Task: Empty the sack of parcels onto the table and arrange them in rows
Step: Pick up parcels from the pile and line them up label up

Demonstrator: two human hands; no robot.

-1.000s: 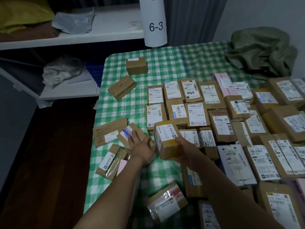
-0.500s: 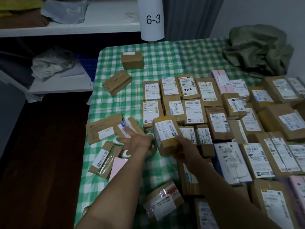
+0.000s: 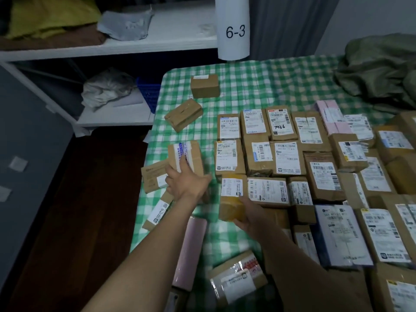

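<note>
Several labelled brown parcels [image 3: 286, 157] lie in rows on the green checked table [image 3: 258, 86]. My right hand [image 3: 249, 218] grips the near end of a brown box with a white label [image 3: 231, 194], set at the left end of the third row. My left hand [image 3: 185, 183] holds a brown parcel with blue and red tape [image 3: 185, 157], lifted over loose parcels at the table's left edge. The crumpled green sack [image 3: 380, 70] lies at the far right.
Two plain boxes [image 3: 204, 85] [image 3: 183, 113] sit apart on the far left of the table. A pink parcel [image 3: 191, 248] and a taped box [image 3: 236, 278] lie near me. White shelves [image 3: 112, 45] stand to the left, with dark floor beside the table.
My left hand has picked up the blue-taped parcel and raised it. My right hand has lowered the labelled box into line with the third row.
</note>
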